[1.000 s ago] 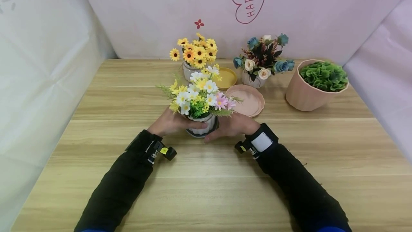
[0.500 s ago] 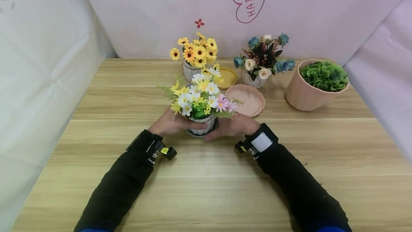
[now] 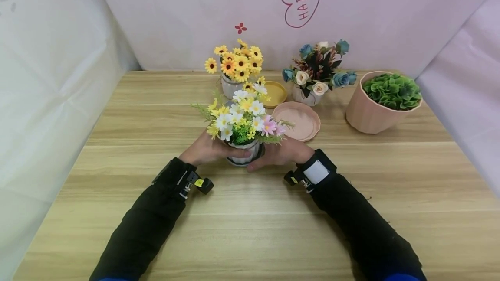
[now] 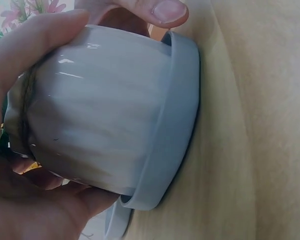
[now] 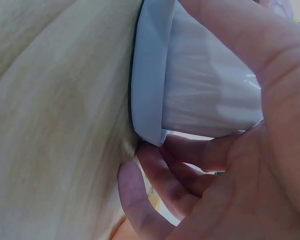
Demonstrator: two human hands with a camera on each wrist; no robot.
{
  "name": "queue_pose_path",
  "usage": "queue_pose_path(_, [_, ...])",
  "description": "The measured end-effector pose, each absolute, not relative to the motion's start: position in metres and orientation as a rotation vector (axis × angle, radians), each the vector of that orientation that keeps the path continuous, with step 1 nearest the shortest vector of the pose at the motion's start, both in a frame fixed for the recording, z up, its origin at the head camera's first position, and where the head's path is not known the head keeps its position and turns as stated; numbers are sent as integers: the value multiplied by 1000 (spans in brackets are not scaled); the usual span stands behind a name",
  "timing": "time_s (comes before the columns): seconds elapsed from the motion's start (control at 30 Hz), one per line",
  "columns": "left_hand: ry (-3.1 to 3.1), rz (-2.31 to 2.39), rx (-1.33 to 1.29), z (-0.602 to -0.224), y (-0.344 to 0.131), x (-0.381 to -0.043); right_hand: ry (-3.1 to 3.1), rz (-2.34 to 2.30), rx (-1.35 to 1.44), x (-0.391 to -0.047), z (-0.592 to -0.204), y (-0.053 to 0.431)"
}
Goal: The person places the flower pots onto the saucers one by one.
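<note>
In the head view, a bunch of white, yellow and pink artificial daisies (image 3: 240,118) stands upright in a glossy white flowerpot (image 4: 100,100). Twine circles the pot near its top, and its base sits inside a grey saucer (image 4: 175,120) on the table. My left hand (image 3: 211,147) grips the pot from the left, thumb across the front and fingers behind. From the right, my right hand (image 3: 279,151) holds the saucer low down, its thumb by the front rim and its fingertips (image 5: 149,150) touching the far edge. The flowers hide part of both hands in the head view.
Behind stand a pot of yellow sunflowers (image 3: 234,64) and a pot of blue and cream roses (image 3: 308,96). A yellow saucer (image 3: 276,93) and a pink saucer (image 3: 298,120) lie between them and my hands. A large pink pot (image 3: 369,109) with green leaves (image 3: 390,92) is at right.
The daisies have shifted very slightly toward me and to the right since a second ago. Both hands keep the same places on the pot and saucer.
</note>
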State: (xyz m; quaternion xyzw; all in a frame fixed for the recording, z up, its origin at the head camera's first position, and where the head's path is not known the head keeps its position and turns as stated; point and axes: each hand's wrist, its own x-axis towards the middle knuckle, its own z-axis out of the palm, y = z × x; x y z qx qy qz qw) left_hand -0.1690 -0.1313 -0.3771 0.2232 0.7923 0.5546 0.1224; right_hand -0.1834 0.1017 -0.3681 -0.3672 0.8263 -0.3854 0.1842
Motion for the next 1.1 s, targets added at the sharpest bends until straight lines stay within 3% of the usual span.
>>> queue_pose_path(0.8, [2267,1424,676,-369,-166,-175,2376,-1019,-1115,-188,-370,99])
queue_pose_path(1.1, [2307,1340,620,-366,-187,-175,2503,-737,-881,-185,-369,101])
